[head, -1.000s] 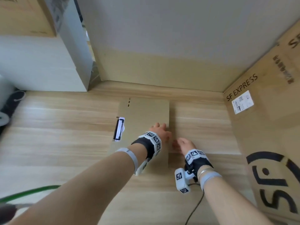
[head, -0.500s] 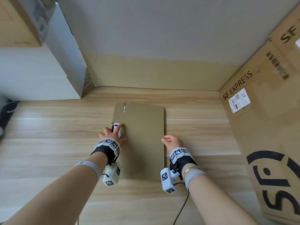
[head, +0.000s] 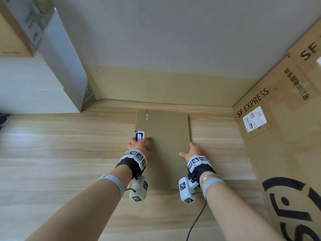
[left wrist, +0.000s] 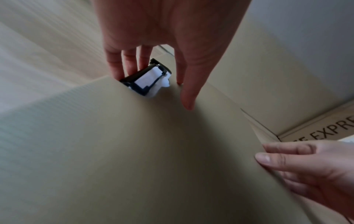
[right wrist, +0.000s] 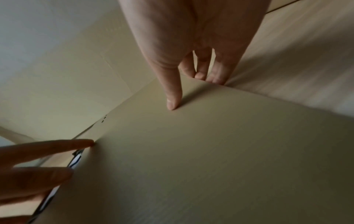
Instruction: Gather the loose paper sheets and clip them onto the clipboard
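Two bare hands work at a tan sheet (head: 166, 146) that lies flat on a pale wood-grain worktop (head: 60, 153), its far edge close to the foot of a grey wall with a tan lower band (head: 173, 49). A tall cardboard box (head: 281, 136) printed "SF EXPRESS" stands along the worktop's right side, well apart from the sheet, with a white shipping label (head: 254, 121) on its face. Whether the tan sheet is the clipboard itself or paper covering it cannot be told.

The left hand (head: 139, 147) sits at the sheet's left edge, its grip narrow: in the left wrist view the fingers (left wrist: 132, 60) reach down onto a black wire clip (head: 140, 136) while the thumb lies on the tan surface just beside it. White paper (left wrist: 147, 80) shows inside the clip's frame.

The right hand (head: 192, 151) rests at the sheet's right edge, grip relaxed and holding nothing; the right wrist view shows the thumb pressed on top and the fingertips (right wrist: 210, 75) meeting the edge. Two small slots (head: 147, 117) mark the sheet's far left corner.
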Demonstrator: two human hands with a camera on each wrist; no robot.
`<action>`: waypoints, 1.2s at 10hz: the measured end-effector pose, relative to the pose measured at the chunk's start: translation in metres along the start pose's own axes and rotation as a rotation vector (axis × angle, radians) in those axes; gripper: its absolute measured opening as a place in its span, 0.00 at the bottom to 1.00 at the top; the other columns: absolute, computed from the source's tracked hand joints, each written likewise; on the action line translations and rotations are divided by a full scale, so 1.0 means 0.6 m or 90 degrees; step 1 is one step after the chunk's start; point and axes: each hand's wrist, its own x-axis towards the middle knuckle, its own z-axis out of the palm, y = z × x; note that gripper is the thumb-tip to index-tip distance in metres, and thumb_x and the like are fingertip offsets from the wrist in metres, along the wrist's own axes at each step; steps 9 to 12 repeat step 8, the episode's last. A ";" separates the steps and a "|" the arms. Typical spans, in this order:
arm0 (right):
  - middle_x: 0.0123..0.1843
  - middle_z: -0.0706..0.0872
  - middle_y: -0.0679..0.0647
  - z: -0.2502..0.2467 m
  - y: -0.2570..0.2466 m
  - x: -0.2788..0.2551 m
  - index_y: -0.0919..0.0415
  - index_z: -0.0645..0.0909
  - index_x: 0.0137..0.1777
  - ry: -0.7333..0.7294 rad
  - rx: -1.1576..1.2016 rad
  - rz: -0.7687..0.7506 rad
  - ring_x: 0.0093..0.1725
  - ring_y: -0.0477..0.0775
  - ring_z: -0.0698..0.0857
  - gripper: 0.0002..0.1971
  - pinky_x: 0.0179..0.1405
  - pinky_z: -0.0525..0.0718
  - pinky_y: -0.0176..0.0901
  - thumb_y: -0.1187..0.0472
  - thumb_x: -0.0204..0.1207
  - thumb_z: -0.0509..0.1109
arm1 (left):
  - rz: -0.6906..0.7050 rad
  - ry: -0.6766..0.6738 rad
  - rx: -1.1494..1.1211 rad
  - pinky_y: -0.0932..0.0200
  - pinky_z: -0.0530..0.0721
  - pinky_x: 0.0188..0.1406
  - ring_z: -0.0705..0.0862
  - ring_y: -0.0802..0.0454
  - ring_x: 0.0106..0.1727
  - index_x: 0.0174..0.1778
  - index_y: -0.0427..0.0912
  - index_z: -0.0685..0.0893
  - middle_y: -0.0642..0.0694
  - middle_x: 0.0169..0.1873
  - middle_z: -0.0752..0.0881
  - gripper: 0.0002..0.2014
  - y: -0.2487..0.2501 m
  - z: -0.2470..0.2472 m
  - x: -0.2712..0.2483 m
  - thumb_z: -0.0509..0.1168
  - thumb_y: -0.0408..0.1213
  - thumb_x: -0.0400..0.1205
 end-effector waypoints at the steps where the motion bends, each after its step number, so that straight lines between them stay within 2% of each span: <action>1: 0.81 0.57 0.61 -0.017 0.002 0.021 0.64 0.54 0.82 0.009 -0.005 0.007 0.81 0.57 0.62 0.39 0.77 0.62 0.43 0.57 0.76 0.71 | 0.024 0.001 0.005 0.47 0.64 0.76 0.60 0.35 0.76 0.76 0.61 0.65 0.36 0.76 0.59 0.34 0.018 0.005 0.013 0.70 0.42 0.75; 3: 0.81 0.58 0.61 -0.031 -0.003 0.055 0.65 0.56 0.81 0.030 -0.003 0.004 0.79 0.59 0.65 0.35 0.77 0.61 0.44 0.60 0.78 0.68 | 0.029 0.030 0.026 0.48 0.64 0.76 0.59 0.35 0.76 0.75 0.62 0.65 0.36 0.76 0.58 0.35 0.039 0.008 0.040 0.70 0.41 0.74; 4: 0.81 0.56 0.61 -0.036 -0.005 0.065 0.64 0.54 0.82 0.021 -0.017 0.001 0.79 0.59 0.64 0.35 0.78 0.61 0.46 0.59 0.79 0.68 | 0.028 0.029 0.029 0.47 0.66 0.75 0.59 0.36 0.76 0.75 0.63 0.65 0.36 0.76 0.58 0.35 0.045 0.004 0.046 0.71 0.41 0.74; 6: 0.82 0.55 0.61 -0.043 -0.005 0.059 0.63 0.52 0.82 0.006 -0.027 -0.007 0.80 0.59 0.63 0.37 0.79 0.61 0.46 0.58 0.79 0.67 | 0.030 0.027 0.027 0.46 0.63 0.77 0.57 0.36 0.78 0.76 0.63 0.64 0.38 0.79 0.55 0.33 0.046 0.001 0.031 0.69 0.41 0.76; 7: 0.82 0.55 0.60 -0.051 -0.010 0.048 0.61 0.51 0.83 0.005 -0.026 -0.008 0.80 0.59 0.64 0.37 0.79 0.63 0.49 0.56 0.79 0.67 | 0.018 0.023 0.012 0.44 0.62 0.77 0.55 0.36 0.79 0.75 0.59 0.67 0.38 0.80 0.52 0.30 0.048 -0.009 0.019 0.68 0.40 0.77; 8: 0.79 0.61 0.60 -0.060 -0.015 0.034 0.57 0.56 0.82 0.033 -0.015 -0.025 0.76 0.62 0.70 0.35 0.77 0.68 0.53 0.53 0.78 0.67 | 0.031 0.023 -0.007 0.45 0.66 0.76 0.57 0.37 0.78 0.74 0.53 0.71 0.40 0.79 0.55 0.26 0.050 -0.024 0.006 0.66 0.41 0.79; 12: 0.79 0.61 0.60 -0.060 -0.015 0.034 0.57 0.56 0.82 0.033 -0.015 -0.025 0.76 0.62 0.70 0.35 0.77 0.68 0.53 0.53 0.78 0.67 | 0.031 0.023 -0.007 0.45 0.66 0.76 0.57 0.37 0.78 0.74 0.53 0.71 0.40 0.79 0.55 0.26 0.050 -0.024 0.006 0.66 0.41 0.79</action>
